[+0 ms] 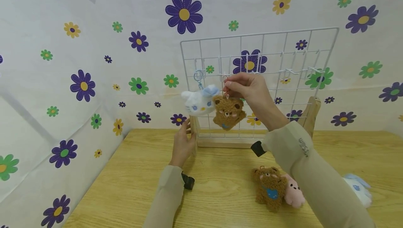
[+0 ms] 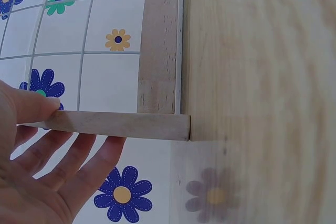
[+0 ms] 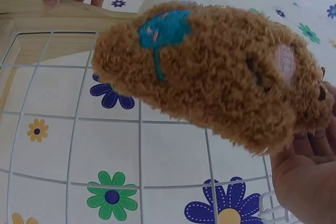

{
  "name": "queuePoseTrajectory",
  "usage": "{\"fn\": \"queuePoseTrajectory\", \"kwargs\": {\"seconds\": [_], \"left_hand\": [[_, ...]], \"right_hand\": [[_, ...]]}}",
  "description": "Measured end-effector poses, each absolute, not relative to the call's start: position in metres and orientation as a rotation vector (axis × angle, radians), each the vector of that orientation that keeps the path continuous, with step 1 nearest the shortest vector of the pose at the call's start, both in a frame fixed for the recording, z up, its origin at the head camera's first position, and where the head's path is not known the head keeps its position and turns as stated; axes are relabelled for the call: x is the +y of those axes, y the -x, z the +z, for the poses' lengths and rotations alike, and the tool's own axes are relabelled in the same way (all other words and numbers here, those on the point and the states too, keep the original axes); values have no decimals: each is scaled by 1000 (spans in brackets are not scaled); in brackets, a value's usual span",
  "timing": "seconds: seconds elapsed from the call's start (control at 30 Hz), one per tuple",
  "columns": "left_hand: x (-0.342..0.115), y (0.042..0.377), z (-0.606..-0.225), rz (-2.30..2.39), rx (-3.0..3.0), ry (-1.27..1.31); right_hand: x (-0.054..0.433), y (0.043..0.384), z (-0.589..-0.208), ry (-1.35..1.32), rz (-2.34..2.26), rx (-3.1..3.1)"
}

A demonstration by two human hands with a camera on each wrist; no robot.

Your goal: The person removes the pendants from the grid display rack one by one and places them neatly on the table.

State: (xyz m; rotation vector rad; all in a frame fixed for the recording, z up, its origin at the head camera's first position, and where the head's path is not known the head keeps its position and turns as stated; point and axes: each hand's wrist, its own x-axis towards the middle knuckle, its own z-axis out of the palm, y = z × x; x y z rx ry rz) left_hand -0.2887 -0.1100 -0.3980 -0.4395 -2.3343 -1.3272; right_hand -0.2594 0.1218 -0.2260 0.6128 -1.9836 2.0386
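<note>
Higher up, the right hand [image 1: 255, 93] pinches a bear keychain [image 1: 229, 113] while the left hand [image 1: 183, 143] grips a wooden post [image 2: 152, 126].

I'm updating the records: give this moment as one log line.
left hand: grips wooden post; right hand: holds bear before wire rack; white cat: hangs on rack; table: second bear, pink toy, white toy

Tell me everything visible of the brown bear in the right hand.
The brown bear looks like curly plush, with round ears, a pale muzzle and a blue patch on its front. Roughly upright, it hangs from a pinkish loop pinched by the right hand, before the wire rack. It overlaps the white cat toy; whether they touch is unclear.
</note>
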Motion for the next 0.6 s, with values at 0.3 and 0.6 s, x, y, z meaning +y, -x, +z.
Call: {"fn": "queuePoseTrajectory", "kwargs": {"seconds": [0.3,0.6], "left_hand": [[-110,289,-399,-1313,-2340,443],[-110,289,-397,-1318,-2338,448]], "right_hand": [[124,246,-228,-633,2032,-2025],[129,241,-238,-642,1919,-2120]]}}
